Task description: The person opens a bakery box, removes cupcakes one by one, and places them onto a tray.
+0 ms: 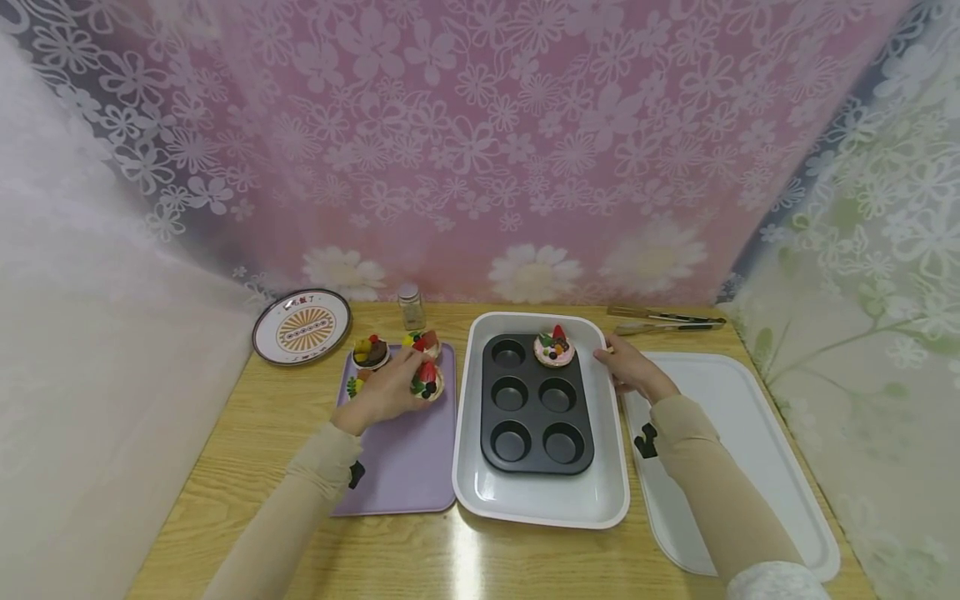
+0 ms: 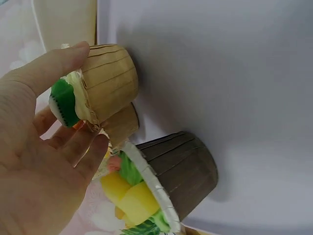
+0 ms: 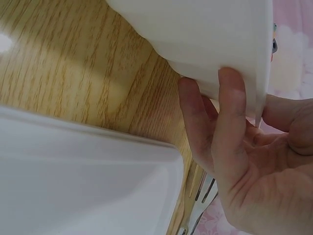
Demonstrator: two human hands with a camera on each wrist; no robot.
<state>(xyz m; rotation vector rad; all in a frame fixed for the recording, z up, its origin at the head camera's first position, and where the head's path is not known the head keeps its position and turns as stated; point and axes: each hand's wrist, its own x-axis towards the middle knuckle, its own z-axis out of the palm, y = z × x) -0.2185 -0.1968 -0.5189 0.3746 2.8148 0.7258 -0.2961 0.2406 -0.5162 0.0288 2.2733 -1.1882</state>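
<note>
My left hand [image 1: 387, 389] is over the purple tray [image 1: 397, 467], thumb and fingers around a cupcake [image 1: 429, 382] topped with a strawberry and dark berries. In the left wrist view this cupcake [image 2: 110, 81] has a pleated tan paper cup. Beside it is a cupcake in a brown cup [image 2: 181, 171] with yellow fruit on top. More cupcakes sit at the tray's back, partly hidden by the hand. My right hand [image 1: 636, 367] pinches the right rim of a deep white basin [image 3: 210, 39], thumb inside and fingers outside. A dark muffin pan [image 1: 534, 417] lies in the basin, one pink-creamed cupcake [image 1: 553, 348] in its back right cup.
At the back left lies a round patterned plate [image 1: 303, 327], with a small glass jar [image 1: 411, 307] to its right. Tongs [image 1: 667, 320] lie behind a flat white tray [image 1: 735, 450] on the right. Curtains hang close behind and on both sides.
</note>
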